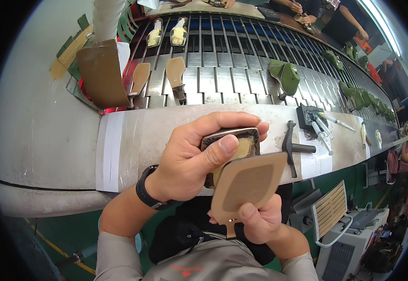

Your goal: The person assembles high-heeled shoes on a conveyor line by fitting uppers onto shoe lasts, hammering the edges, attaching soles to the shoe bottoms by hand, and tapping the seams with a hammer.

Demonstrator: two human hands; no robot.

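My left hand (190, 157) is closed around a dark-edged shoe upper on its last (245, 146), its pale yellowish underside turned up. The thumb lies across that underside and the fingers wrap the far edge. In front of it my right hand (262, 220) pinches a tan shoe sole (251, 182) by its narrow heel end, thumb on the face. A darker brown patch fills the middle of the sole. The sole's broad end overlaps the upper and hides part of it; I cannot tell whether they touch.
Right of my hands lie a hammer (291, 148), several syringes (322, 132) and a black block (307, 121). Beyond runs a metal conveyor (218, 84) with tan soles (175, 70), yellow-bottomed shoes (178, 33) and green lasts (286, 77). A brown board (102, 75) stands at left. Other people work farther off.
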